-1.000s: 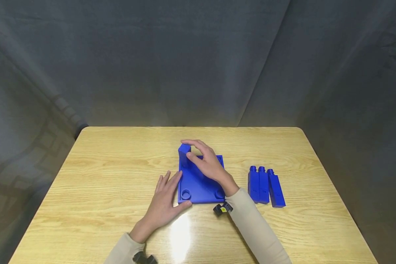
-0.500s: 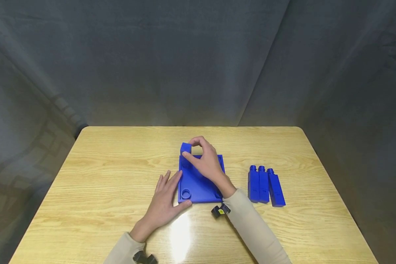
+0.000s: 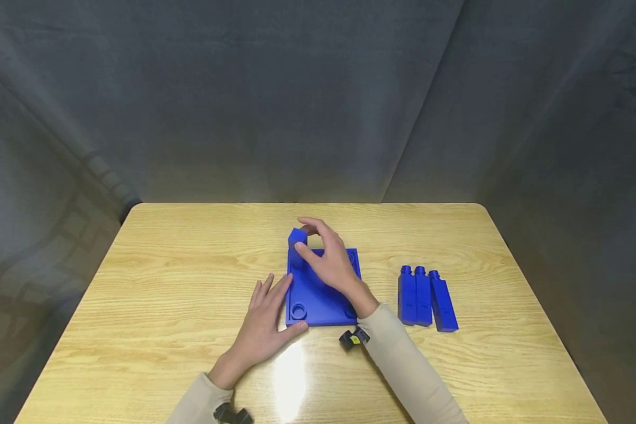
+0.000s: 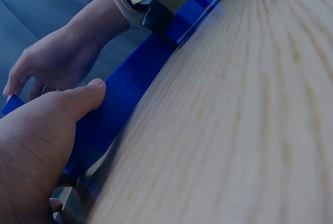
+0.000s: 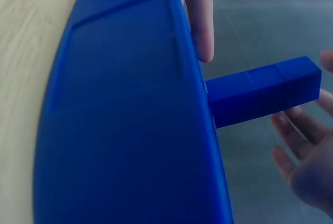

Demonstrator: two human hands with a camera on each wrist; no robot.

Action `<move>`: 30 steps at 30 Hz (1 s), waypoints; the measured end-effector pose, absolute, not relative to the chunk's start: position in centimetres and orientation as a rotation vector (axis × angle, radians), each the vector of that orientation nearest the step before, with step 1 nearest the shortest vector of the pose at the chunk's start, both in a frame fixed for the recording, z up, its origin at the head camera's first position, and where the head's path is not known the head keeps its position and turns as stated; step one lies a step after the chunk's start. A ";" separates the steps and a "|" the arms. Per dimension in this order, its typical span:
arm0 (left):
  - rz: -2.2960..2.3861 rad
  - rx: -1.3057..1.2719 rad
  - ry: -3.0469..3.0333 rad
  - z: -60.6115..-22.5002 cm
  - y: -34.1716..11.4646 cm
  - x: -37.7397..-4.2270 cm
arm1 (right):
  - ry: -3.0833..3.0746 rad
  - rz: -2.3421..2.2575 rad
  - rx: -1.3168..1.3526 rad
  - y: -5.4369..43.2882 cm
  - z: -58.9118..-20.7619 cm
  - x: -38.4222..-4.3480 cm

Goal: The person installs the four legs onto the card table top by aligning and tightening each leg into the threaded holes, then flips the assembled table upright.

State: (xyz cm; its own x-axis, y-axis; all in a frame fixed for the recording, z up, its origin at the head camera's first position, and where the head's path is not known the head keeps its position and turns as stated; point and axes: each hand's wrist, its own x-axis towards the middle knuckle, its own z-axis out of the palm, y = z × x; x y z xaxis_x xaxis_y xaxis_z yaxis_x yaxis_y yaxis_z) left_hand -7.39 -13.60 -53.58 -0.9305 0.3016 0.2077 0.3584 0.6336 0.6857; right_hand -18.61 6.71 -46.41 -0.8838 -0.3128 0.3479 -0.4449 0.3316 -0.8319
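Observation:
A blue square board with raised rims and round corner sockets lies on the table. At its far left corner stands a blue square table leg, upright; in the right wrist view the leg juts from the board's edge. My right hand curves loosely about the leg's top, thumb tip at its near side, fingers lifted away behind it. The right wrist view shows those fingers spread beside the leg. My left hand rests flat along the board's left edge, thumb at the near left corner.
Three blue legs with round threaded necks lie right of the board on the wooden table. Grey curtains hang behind and at both sides.
The right fingers closed round the leg half a second ago and have since loosened. The leg has turned a little in its corner. The left hand has stayed put.

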 end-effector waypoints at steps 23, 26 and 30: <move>-1.201 -0.549 -2.777 -53.4 -13.6 -7.3 | -2.461 1.599 0.677 6.1 -46.6 -18.6; -1.201 -0.554 -2.771 -53.4 -13.6 -7.3 | -2.452 1.602 0.630 5.8 -46.7 -18.5; -1.200 -0.559 -2.765 -53.5 -13.6 -7.4 | -2.454 1.599 0.574 5.7 -46.8 -18.4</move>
